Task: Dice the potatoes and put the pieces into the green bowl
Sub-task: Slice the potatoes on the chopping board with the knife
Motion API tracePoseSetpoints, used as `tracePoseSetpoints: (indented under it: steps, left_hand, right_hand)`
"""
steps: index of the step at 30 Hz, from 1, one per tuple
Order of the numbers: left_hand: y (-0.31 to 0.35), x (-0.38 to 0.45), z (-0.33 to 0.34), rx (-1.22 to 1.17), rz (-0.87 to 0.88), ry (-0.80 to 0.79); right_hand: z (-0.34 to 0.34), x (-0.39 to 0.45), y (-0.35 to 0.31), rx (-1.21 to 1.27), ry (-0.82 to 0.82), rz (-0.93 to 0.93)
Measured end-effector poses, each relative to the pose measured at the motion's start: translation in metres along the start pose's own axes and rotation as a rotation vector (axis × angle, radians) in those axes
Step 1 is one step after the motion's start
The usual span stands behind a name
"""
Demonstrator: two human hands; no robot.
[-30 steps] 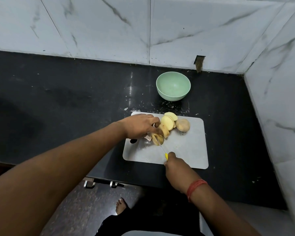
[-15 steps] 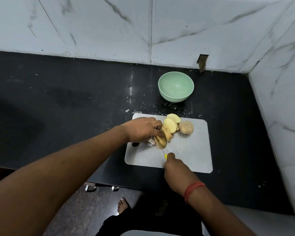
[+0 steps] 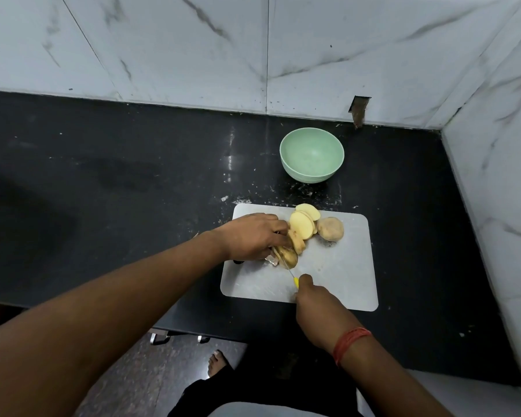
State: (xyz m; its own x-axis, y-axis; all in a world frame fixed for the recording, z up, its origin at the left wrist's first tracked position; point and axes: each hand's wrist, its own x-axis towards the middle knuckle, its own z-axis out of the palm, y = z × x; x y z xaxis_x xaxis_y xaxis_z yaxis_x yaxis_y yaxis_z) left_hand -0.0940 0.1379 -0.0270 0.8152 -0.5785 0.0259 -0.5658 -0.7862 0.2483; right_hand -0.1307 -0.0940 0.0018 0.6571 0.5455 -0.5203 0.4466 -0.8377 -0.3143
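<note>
Pale grey rectangular cutting board [image 3: 337,275] lies on the black stone counter [image 3: 103,191], carrying a fanned row of pale yellow potato slices [image 3: 302,225] with one whole brown-skinned potato [image 3: 330,228] touching their right side. The left hand [image 3: 253,236] curls over the uncut potato end [image 3: 288,256], while the right hand [image 3: 316,299] grips the yellow-handled knife [image 3: 292,275], blade in that piece; the empty pale green round bowl [image 3: 312,155] stands on the counter beyond the board, apart from it

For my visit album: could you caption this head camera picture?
Left hand steadies a potato on the board while the right hand slices with a knife; green bowl waits empty.
</note>
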Motion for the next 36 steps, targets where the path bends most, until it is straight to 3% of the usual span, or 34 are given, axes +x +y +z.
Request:
tracePoseSetpoints:
  steps: [36]
  left_hand:
    - [0.007, 0.013, 0.004, 0.04, 0.145, -0.015]
  right_hand:
    - [-0.005, 0.024, 0.002, -0.033, -0.112, 0.017]
